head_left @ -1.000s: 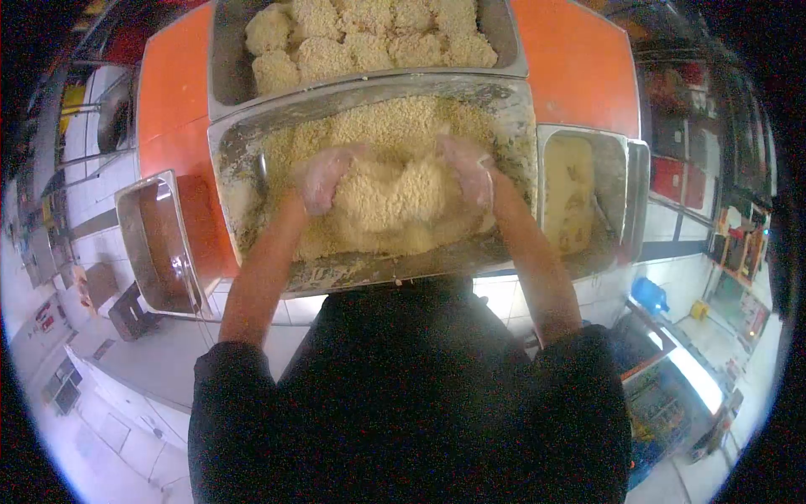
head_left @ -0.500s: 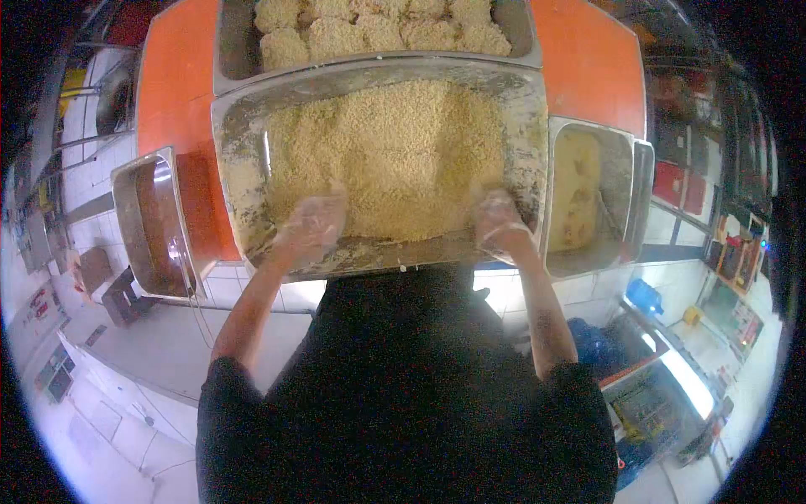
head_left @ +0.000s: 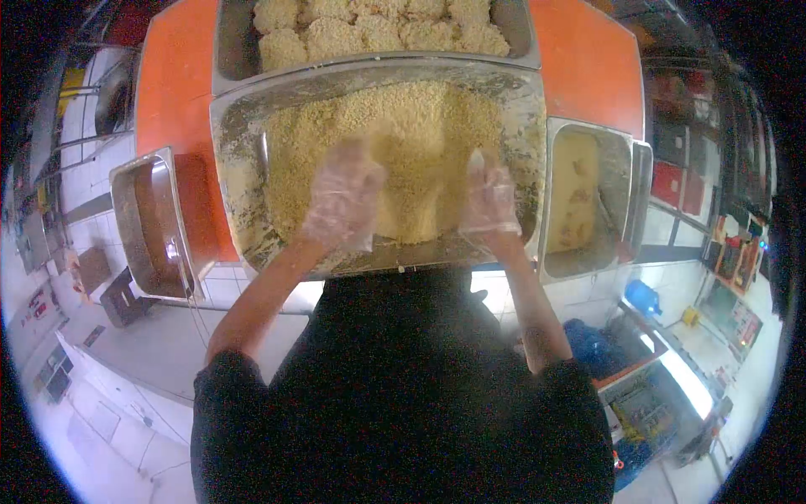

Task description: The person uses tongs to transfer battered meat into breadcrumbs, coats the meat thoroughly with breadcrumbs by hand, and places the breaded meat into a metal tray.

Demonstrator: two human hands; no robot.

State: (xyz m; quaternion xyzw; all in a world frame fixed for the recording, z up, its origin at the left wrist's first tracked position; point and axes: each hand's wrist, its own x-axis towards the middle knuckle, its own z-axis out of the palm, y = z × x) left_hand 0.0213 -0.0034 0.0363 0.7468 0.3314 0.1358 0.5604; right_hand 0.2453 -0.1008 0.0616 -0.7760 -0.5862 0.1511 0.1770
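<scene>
A deep metal pan (head_left: 239,181) holds a heap of pale, coarse crumbs (head_left: 411,109). Both my hands wear clear plastic gloves. Over the left part of the crumbs is my left hand (head_left: 344,197), its fingers smeared by motion. My right hand (head_left: 489,197) is at the right part of the heap, thumb side inward, with its fingertips blurred. Between the hands the crumbs form a low mound. Whether either hand holds anything within the crumbs cannot be made out.
Behind the pan, a second metal pan (head_left: 235,50) holds several crumb-coated pieces (head_left: 378,34). On the right stands a metal container (head_left: 623,202) of yellowish liquid (head_left: 573,189) with lumps in it. Another metal container (head_left: 155,223) is at the left. Orange boards (head_left: 172,76) flank the pans.
Both hands have moved away from the near corners of the pan, forward and inward over the crumbs. The crumb heap has shifted in shape between them.
</scene>
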